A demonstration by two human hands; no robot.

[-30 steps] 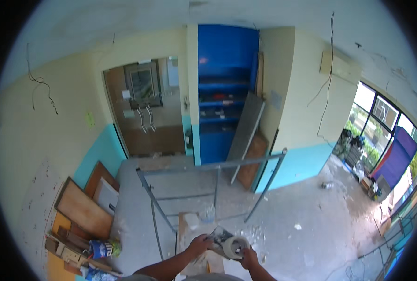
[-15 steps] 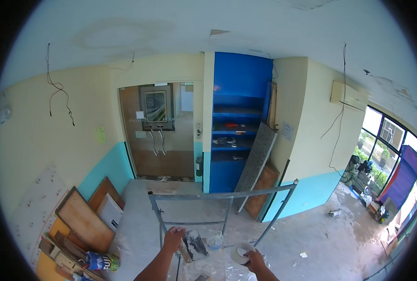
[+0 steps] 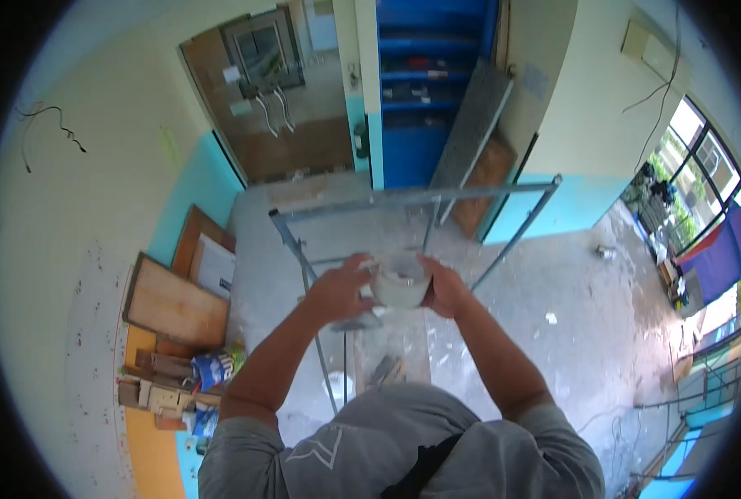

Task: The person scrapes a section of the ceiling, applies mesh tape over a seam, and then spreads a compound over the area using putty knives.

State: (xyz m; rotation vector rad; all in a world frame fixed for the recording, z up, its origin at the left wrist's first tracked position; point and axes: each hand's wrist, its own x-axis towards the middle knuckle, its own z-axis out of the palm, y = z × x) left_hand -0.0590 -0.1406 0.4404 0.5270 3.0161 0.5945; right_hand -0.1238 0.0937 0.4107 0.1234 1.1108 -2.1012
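A wide white roll of tape (image 3: 400,285), blurred by motion, is held up in front of me between both hands. My left hand (image 3: 344,287) is closed on its left side, fingers curved around the edge. Against the opposite side presses my right hand (image 3: 447,287), thumb near the upper rim. Under my left hand shows a flat grey piece (image 3: 358,322), too smeared to name; whether I hold it cannot be made out. Below, a small tool (image 3: 387,370) with a dark blade-like part lies on the scaffold plank (image 3: 416,341).
A grey metal scaffold rail (image 3: 412,198) runs around the far side of the plank. Wooden boards (image 3: 179,299) lean on the left wall beside a blue bag (image 3: 214,368). A grey panel (image 3: 474,125) leans against the blue shelves (image 3: 428,108). Debris dots the floor.
My view has tipped downward. The roll has moved from low right to between both hands. My left hand has left the dark-smeared plate's edge and come to the roll.
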